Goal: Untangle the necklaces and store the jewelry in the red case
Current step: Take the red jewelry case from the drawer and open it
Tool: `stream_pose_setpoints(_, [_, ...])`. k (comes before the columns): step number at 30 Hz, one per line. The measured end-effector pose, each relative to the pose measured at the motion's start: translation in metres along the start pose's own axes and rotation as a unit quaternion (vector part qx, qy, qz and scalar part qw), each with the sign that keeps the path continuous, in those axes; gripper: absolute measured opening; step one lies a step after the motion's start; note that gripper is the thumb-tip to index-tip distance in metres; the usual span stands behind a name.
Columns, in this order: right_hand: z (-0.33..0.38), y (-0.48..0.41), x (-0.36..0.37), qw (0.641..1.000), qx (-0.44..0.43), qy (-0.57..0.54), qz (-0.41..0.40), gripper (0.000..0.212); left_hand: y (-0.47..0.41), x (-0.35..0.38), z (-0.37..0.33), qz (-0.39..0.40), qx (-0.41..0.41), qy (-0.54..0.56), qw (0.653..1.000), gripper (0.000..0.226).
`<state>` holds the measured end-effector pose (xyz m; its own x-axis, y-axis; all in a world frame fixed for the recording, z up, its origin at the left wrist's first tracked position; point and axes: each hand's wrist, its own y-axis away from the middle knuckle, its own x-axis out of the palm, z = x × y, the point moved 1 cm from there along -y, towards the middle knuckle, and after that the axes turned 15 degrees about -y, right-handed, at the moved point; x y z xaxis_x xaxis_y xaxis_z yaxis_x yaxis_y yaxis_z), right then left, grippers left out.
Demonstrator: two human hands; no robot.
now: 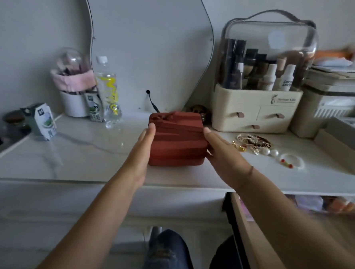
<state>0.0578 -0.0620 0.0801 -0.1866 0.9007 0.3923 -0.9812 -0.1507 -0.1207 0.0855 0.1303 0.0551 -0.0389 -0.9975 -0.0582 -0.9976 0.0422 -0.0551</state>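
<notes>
The red case sits closed mid-table, with the left hand and right hand pressing straight fingers against its sides. Tangled jewelry lies just right of it, before a cream makeup organizer. A water bottle stands at the back left.

Surface: white marble-look vanity top, spanning left to right.
Middle: red case, closed, sitting flat.
Right, just beside the case: tangled necklaces with gold links and pearls, and nearer still a white bracelet.
Far right: cream cosmetics organiser with a clear dome; beside it, an open beige box.
Far left: water bottle, white cup, small carton – all close together.
Left edge: tilted carton.
</notes>
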Motion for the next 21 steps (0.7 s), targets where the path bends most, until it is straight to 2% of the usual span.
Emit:
stream_pose_setpoints(5, [-0.019, -0.014, 0.000, 0.999, 0.030, 0.022, -0.013, 0.045, -0.010, -0.014, 0.016, 0.007, -0.040, -0.031, 0.999, 0.114])
stream_pose_setpoints(7, [-0.019, -0.015, 0.001, 0.999, 0.035, 0.030, -0.018, 0.061, -0.007, -0.013, 0.014, 0.002, -0.044, -0.036, 0.998, 0.116])
stream_pose_setpoints(9, [-0.016, -0.012, 0.001, 0.998, 0.043, 0.036, -0.018, 0.083, 0.000, -0.005, 0.003, -0.035, -0.041, -0.073, 0.996, 0.105])
stream_pose_setpoints(11, [-0.011, -0.002, 0.000, 0.997, 0.047, 0.064, -0.011, 0.096, 0.011, 0.007, -0.008, -0.129, -0.010, -0.217, 0.968, 0.084])
stream_pose_setpoints(13, [-0.001, 0.017, -0.002, 0.994, 0.045, 0.103, -0.018, 0.089, 0.029, 0.025, -0.021, -0.202, 0.072, -0.352, 0.911, 0.084])
stream_pose_setpoints(14, [0.003, 0.028, -0.007, 0.992, 0.033, 0.121, -0.026, 0.080, 0.040, 0.037, -0.026, -0.201, 0.125, -0.381, 0.894, 0.090])
stream_pose_setpoints(16, [0.015, 0.057, -0.023, 0.986, -0.011, 0.160, -0.051, 0.070, 0.061, 0.068, -0.030, -0.131, 0.208, -0.415, 0.876, 0.098])
stream_pose_setpoints(18, [0.028, 0.090, -0.042, 0.973, -0.065, 0.210, -0.073, 0.073, 0.083, 0.102, -0.027, -0.012, 0.254, -0.441, 0.861, 0.099])
stream_pose_setpoints(21, [0.037, 0.143, -0.084, 0.924, -0.105, 0.350, -0.107, 0.077, 0.118, 0.149, -0.015, 0.169, 0.278, -0.463, 0.825, 0.102])
